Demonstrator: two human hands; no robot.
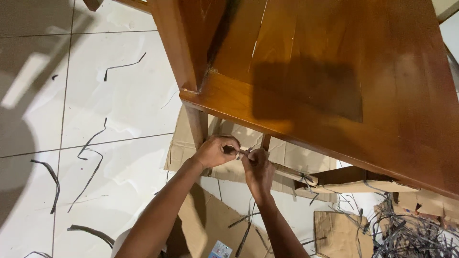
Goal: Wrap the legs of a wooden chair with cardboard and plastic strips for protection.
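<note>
A glossy brown wooden chair (334, 81) fills the upper right, seen from above its seat. Both my hands meet under the seat's front edge. My left hand (216, 151) is closed beside the front leg (196, 125), gripping a thin dark strip (241, 152). My right hand (258, 169) pinches the same strip from the other side, over a light wooden rung (294, 174) that runs to the right. What the strip is fastened to is hidden by my fingers.
Flattened cardboard (229, 167) lies under the chair on the white tiled floor (119, 95). Loose dark strips (91, 148) are scattered on the tiles at left. A tangled pile of strips (411, 236) and more cardboard pieces (339, 234) sit at lower right.
</note>
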